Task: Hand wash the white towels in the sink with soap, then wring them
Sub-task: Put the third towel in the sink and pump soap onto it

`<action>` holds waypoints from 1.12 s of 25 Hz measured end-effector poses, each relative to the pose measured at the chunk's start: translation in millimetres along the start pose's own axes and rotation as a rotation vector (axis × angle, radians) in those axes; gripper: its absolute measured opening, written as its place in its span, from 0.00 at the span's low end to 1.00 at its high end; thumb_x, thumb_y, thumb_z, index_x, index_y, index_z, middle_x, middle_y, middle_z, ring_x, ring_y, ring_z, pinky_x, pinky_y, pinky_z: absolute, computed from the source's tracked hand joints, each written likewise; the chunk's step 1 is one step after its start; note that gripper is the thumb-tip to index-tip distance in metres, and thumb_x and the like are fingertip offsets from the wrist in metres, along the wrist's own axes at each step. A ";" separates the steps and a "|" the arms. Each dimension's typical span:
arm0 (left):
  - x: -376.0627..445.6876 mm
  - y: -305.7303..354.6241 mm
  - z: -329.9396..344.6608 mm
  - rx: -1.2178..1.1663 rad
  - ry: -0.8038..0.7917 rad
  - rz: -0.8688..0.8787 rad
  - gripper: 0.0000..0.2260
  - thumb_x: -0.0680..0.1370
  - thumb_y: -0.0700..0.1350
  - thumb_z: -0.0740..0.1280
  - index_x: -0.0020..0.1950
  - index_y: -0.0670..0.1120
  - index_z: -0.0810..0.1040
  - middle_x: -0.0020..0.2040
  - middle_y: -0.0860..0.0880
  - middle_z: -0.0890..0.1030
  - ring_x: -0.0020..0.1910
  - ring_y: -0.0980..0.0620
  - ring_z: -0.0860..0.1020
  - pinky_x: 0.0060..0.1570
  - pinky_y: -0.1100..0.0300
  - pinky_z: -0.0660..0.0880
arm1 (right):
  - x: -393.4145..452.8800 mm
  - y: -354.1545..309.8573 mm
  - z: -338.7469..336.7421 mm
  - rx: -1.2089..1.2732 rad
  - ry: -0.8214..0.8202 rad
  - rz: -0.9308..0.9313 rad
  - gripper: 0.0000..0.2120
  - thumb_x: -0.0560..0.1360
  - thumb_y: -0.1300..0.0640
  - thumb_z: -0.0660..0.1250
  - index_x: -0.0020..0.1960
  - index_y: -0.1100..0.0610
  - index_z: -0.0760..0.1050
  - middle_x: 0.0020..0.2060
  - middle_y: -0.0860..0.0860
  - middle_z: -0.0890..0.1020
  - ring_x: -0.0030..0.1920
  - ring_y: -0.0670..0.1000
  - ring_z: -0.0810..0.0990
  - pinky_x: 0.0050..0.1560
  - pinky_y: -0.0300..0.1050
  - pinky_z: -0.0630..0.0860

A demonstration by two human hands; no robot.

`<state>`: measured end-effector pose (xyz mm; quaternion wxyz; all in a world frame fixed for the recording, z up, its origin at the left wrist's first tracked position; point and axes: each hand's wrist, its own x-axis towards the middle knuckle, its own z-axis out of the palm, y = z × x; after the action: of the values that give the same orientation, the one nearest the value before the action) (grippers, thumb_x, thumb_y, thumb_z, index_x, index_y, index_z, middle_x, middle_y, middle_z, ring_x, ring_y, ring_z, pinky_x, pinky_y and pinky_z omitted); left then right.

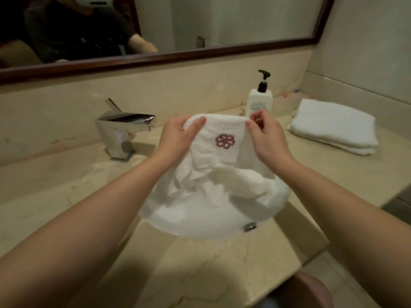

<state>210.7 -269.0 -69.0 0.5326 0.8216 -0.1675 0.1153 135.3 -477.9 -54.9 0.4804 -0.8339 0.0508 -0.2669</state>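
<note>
Left hand [178, 136]: fingers curled over the top-left corner of the white towel [219, 152]. Right hand [268, 136]: thumb and forefinger pinching the top-right corner. Towel: top edge stretched hand to hand, body hanging below into the sink [200, 223]. Faucet [126, 127] just beyond the left hand; soap bottle [260, 101] just behind the right. Folded towels [333, 126] further right.
</note>
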 end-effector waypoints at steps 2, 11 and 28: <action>6.5 -3.3 4.0 -0.079 0.021 -0.038 0.19 0.79 0.54 0.71 0.44 0.37 0.80 0.37 0.47 0.79 0.34 0.53 0.74 0.35 0.57 0.70 | 6.3 2.8 5.0 -0.021 0.006 -0.005 0.03 0.82 0.57 0.62 0.51 0.56 0.72 0.42 0.49 0.76 0.42 0.48 0.73 0.40 0.42 0.70; 26.0 -66.3 5.6 0.220 -0.370 -0.374 0.16 0.75 0.58 0.75 0.45 0.45 0.81 0.34 0.50 0.75 0.29 0.54 0.69 0.28 0.61 0.63 | 17.3 58.9 44.3 -0.274 -0.182 0.226 0.06 0.77 0.60 0.63 0.42 0.58 0.75 0.34 0.49 0.76 0.38 0.52 0.74 0.37 0.45 0.67; 45.7 -56.9 81.9 0.139 -0.350 -0.127 0.14 0.80 0.53 0.70 0.64 0.51 0.80 0.61 0.51 0.79 0.60 0.55 0.76 0.54 0.59 0.71 | 39.9 88.0 14.7 -0.353 -0.091 0.136 0.12 0.81 0.54 0.64 0.61 0.57 0.76 0.56 0.52 0.77 0.56 0.51 0.76 0.57 0.44 0.71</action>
<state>276.1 -329.4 -133.1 0.4434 0.8729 -0.1967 -0.0518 191.7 -527.1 -117.8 0.3453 -0.9111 0.1313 -0.1831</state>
